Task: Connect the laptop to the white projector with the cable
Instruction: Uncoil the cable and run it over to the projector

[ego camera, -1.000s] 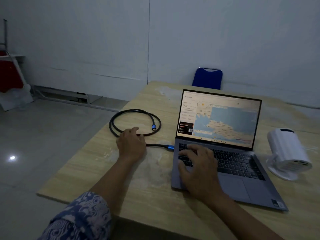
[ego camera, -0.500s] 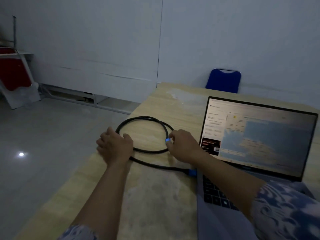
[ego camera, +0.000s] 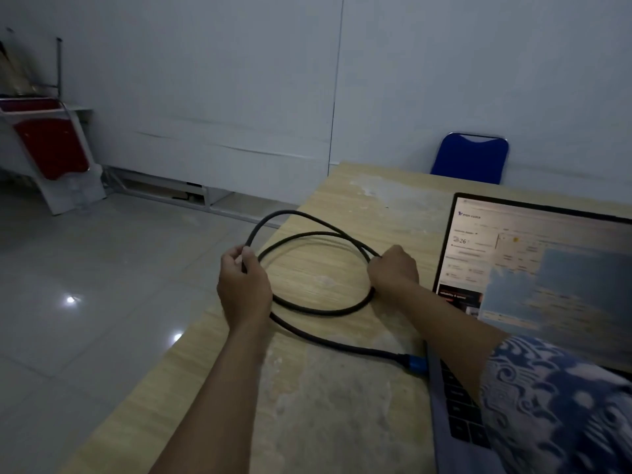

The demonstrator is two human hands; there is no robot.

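A black cable (ego camera: 318, 311) lies coiled in loops on the wooden table (ego camera: 342, 405). One blue-ended plug (ego camera: 415, 364) sits at the left side of the open grey laptop (ego camera: 533, 268), whose screen is lit. My left hand (ego camera: 244, 285) pinches the coil's left side, with one loop raised off the table. My right hand (ego camera: 393, 270) is closed around the coil's right side; the cable's other end is hidden inside it. The white projector is out of view.
A blue chair (ego camera: 470, 159) stands behind the table's far edge by the white wall. A red and white folded object (ego camera: 51, 148) leans at the far left. The table's left edge drops to a tiled floor (ego camera: 85, 319).
My right hand left the laptop keyboard and took hold of the coil's right side. My left hand closed on the left side and lifted a loop. The view turned left, losing the projector.
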